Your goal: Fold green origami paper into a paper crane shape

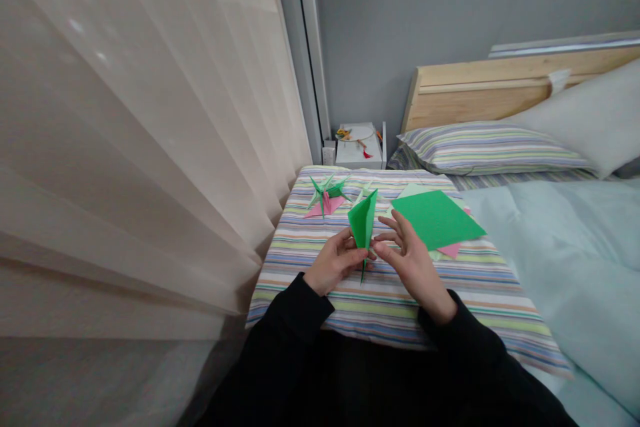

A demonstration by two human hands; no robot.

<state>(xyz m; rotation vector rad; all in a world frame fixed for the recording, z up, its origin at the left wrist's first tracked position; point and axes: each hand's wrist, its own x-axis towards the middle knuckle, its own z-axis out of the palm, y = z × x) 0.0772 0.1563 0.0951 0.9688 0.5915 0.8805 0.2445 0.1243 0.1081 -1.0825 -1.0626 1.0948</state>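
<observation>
Origami form [362, 221], green, sits pinched in left hand [338, 260]; right hand [411, 260] curls alongside, grip unclear; over-hard squeezing could crumple its folds.

Folded green paper [363, 219] blocks some of the left hand's [336, 261] fingers, and part of a pale paper shape [358, 196] too! A green sheet [434, 217] covers most of a pink sheet [450, 251]; nightstand trinkets [344, 134], too tiny to name; the white pillow [603, 117] runs off right!
</observation>
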